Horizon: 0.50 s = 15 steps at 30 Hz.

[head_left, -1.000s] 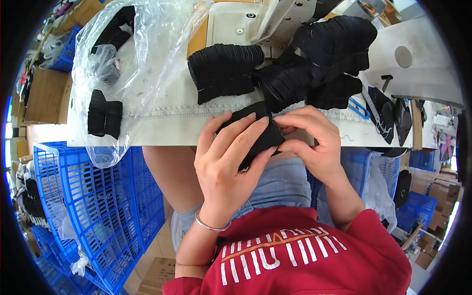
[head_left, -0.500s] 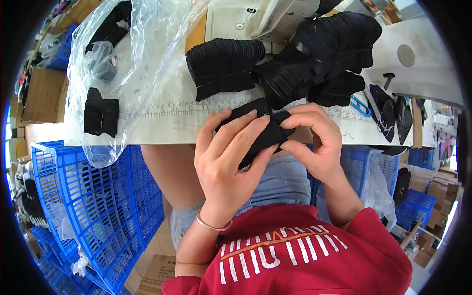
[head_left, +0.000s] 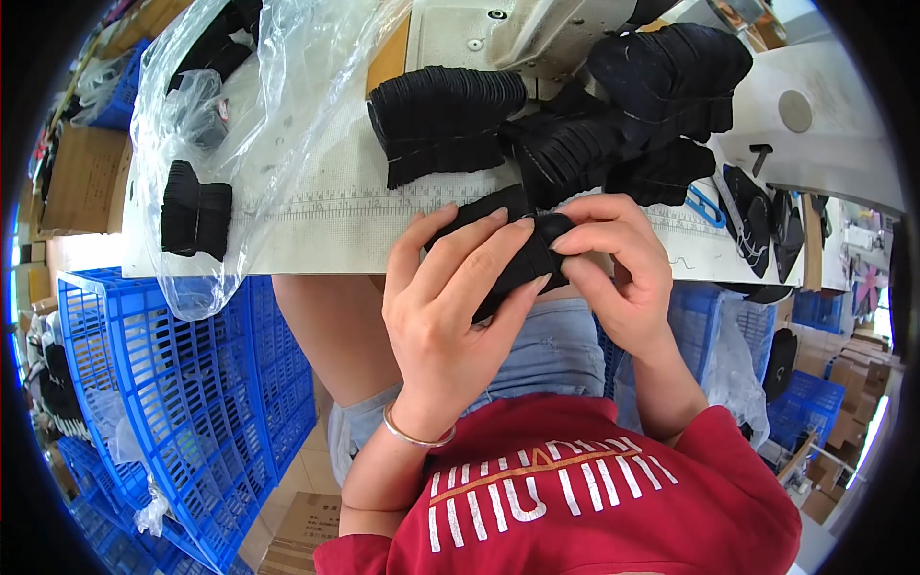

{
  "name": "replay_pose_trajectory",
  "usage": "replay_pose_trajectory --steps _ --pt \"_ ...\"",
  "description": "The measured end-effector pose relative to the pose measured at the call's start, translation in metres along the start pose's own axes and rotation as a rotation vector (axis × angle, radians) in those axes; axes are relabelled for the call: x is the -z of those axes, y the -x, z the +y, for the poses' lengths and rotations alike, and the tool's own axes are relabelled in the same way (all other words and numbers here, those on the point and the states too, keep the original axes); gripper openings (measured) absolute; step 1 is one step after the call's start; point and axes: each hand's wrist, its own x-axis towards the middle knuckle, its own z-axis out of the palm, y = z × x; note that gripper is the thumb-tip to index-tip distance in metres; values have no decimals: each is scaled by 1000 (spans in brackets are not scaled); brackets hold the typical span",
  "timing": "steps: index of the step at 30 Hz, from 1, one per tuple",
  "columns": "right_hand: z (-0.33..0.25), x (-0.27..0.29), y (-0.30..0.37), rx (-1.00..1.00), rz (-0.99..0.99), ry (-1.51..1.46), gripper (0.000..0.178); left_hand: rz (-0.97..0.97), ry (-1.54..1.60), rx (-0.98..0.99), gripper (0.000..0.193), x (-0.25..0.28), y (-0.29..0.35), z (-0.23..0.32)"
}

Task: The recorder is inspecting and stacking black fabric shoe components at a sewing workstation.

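A stack of black fabric pieces (head_left: 517,272) is held at the table's front edge, above my lap. My left hand (head_left: 450,287) grips it from the left, fingers spread over its top and thumb along the near side. At its right end, the fingertips and thumb of my right hand (head_left: 618,268) pinch the fabric. Just beyond my hands lie more black fabric stacks: a fanned bundle (head_left: 441,120) on the left, another bundle (head_left: 565,149) in the middle and a large one (head_left: 671,81) on the right. Their exact kind of garment part I cannot make out.
A clear plastic bag (head_left: 278,125) drapes over the table's left side, near a small black bundle (head_left: 195,213). Blue snips (head_left: 705,205) lie at the right. A machine base (head_left: 479,43) stands at the back. Blue crates (head_left: 182,374) stand left of my legs.
My right fingertips have shifted slightly on the right end of the held stack. The left hand keeps its grip; the view has moved a little.
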Motion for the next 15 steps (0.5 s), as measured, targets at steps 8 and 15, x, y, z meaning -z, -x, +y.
replay_pose_trajectory --steps 8,15 --pt "1 0 -1 59 15 52 25 -1 1 2 46 0 0 0" --pt "-1 -9 2 -134 183 -298 22 -4 2 -3 45 0 -1 0"
